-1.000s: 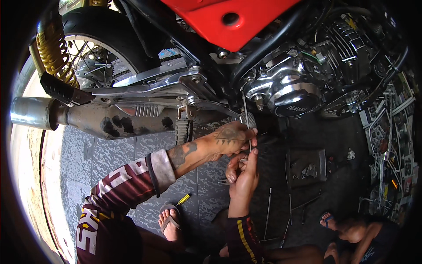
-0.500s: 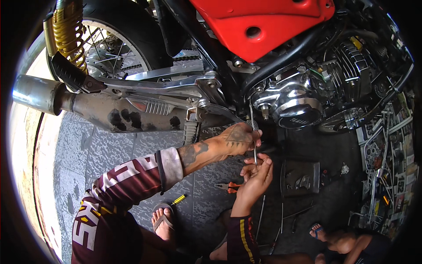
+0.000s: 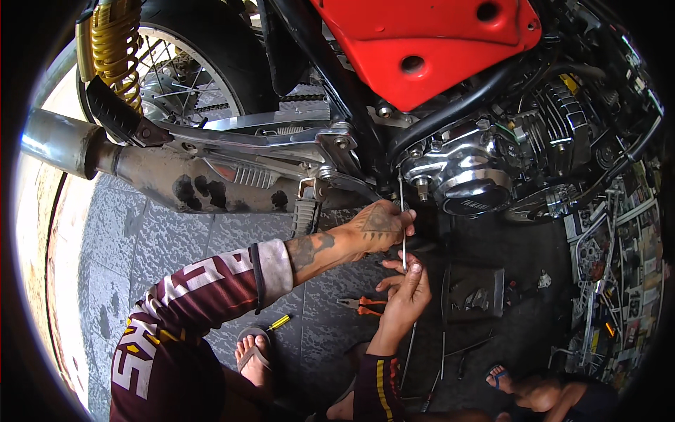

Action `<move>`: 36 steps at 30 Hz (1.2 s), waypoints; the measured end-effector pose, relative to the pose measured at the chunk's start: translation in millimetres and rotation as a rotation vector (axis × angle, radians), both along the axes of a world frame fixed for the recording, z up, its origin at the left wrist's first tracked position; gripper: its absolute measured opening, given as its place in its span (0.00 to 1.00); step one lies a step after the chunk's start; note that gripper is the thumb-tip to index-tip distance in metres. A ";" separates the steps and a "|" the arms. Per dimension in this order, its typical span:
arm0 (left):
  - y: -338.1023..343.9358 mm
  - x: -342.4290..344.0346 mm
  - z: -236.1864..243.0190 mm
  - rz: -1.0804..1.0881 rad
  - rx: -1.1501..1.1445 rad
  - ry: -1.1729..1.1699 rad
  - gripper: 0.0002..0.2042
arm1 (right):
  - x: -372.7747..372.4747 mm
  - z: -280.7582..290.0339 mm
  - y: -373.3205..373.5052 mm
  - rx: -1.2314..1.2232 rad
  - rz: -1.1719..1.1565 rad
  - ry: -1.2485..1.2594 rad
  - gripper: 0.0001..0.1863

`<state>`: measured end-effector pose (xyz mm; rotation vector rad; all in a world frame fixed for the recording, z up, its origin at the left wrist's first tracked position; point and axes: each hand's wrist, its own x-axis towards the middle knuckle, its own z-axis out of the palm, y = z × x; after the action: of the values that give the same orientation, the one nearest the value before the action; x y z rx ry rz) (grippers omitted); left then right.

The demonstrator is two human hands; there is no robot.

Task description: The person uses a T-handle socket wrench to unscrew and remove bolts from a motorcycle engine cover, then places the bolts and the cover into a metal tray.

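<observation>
My left hand [image 3: 383, 226], tattooed, is closed round a thin metal rod [image 3: 403, 246] beside the footpeg under the engine. The rod points up toward the chrome engine cover [image 3: 471, 179], its upper end beside the black frame tube [image 3: 450, 112]. My right hand [image 3: 404, 299] is below, thumb and fingers pinching the rod's lower end, some fingers curled loosely. Orange-handled pliers [image 3: 369, 306] lie on the floor just left of that hand.
Above are a red panel [image 3: 429, 49], rear wheel [image 3: 249, 84], gold shock [image 3: 116, 60] and exhaust [image 3: 155, 179]. A metal tray [image 3: 448, 295], yellow screwdriver [image 3: 280, 322], rods and a parts pile [image 3: 608, 281] lie on the floor. Another person [image 3: 555, 397] sits at lower right.
The view has shifted, so the motorcycle appears further right and lower than a second ago. My right hand has moved slightly downward along the rod, and the pliers now show more fully.
</observation>
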<state>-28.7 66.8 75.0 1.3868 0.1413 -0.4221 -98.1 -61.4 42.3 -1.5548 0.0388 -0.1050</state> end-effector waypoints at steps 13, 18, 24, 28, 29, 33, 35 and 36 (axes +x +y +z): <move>5.5 -5.6 4.7 -0.102 -0.039 -0.002 0.19 | -10.2 15.5 23.4 0.716 0.159 0.249 0.23; -2.7 -5.0 0.9 -0.079 0.051 -0.019 0.18 | -4.8 2.9 7.9 0.207 0.090 0.017 0.11; 2.3 -1.0 0.3 -0.023 0.123 0.003 0.18 | 6.0 -6.1 -9.3 -0.189 0.245 -0.252 0.11; -4.1 0.8 2.3 0.019 0.115 -0.049 0.18 | 11.8 -6.4 -11.3 0.046 0.150 -0.160 0.16; -4.1 -0.6 4.2 0.027 0.078 -0.037 0.18 | 10.0 -4.6 -5.4 0.201 0.137 -0.098 0.18; -4.2 -0.2 -1.6 0.051 0.009 0.003 0.18 | 1.7 -1.2 14.4 0.534 0.049 0.066 0.22; -2.6 -0.1 -0.5 0.054 0.010 -0.004 0.17 | -0.3 -3.1 15.0 0.558 0.036 0.133 0.21; -3.2 0.4 0.8 0.050 0.007 -0.009 0.17 | 0.4 -5.1 15.1 0.396 0.005 0.079 0.21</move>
<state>-28.3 63.6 75.8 1.3890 0.1696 -0.3743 -97.7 -46.3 37.2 -1.1626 0.1118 -0.0291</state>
